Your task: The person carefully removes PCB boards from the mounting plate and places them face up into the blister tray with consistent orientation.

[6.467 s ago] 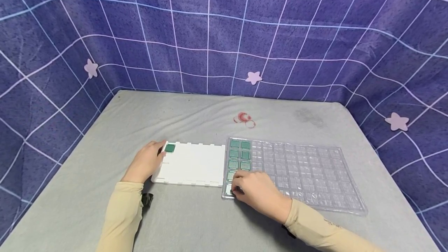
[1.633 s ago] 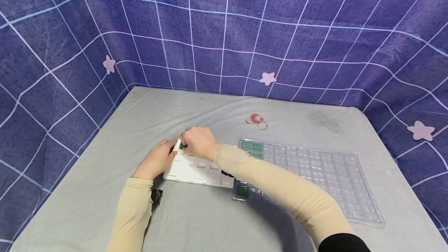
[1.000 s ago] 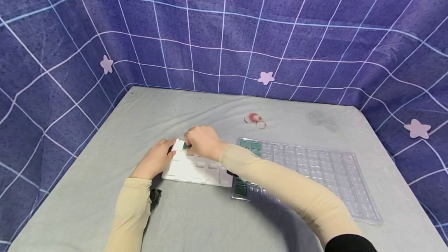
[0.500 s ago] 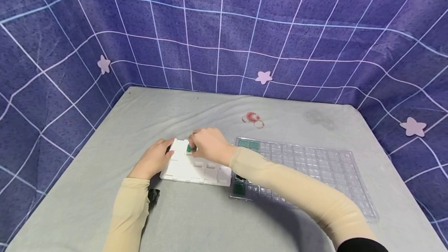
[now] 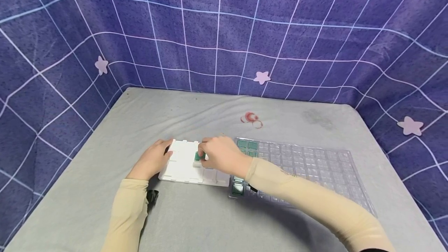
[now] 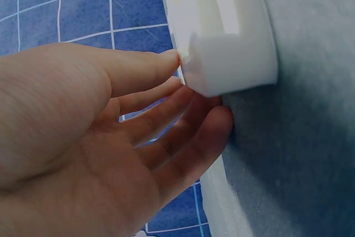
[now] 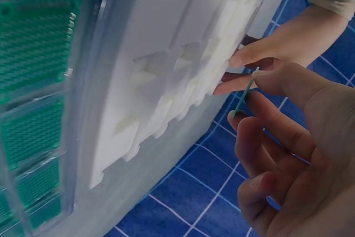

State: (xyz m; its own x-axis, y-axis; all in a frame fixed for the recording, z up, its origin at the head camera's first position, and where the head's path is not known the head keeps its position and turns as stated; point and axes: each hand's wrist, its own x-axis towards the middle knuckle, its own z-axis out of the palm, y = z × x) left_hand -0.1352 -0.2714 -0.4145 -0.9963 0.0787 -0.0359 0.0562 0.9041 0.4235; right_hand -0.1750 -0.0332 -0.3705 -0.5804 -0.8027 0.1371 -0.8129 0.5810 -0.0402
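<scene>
My right hand [image 5: 224, 154] pinches a small green circuit board [image 5: 198, 156] above the middle of a white slotted tray [image 5: 182, 168]. In the right wrist view the circuit board [image 7: 245, 95] is seen edge-on between thumb and fingertips, apart from the tray. My left hand [image 5: 151, 160] grips the left end of the white tray, and the left wrist view shows the thumb and fingers at the tray's corner [image 6: 222, 62]. Just to the right lies a clear plastic compartment tray [image 5: 308, 166], with several green boards [image 5: 246, 146] in its left columns. My right forearm hides part of it.
A grey cloth [image 5: 196, 221] covers the table, marked by a red stain [image 5: 251, 119]. A purple gridded curtain [image 5: 224, 30] hangs at the back and sides. The right sleeve [image 5: 308, 193] crosses over the clear tray.
From the clear tray, my right hand went to the white tray's upper left corner, where a green board lay. It now holds a board farther right, and that corner is bare. The left hand stays.
</scene>
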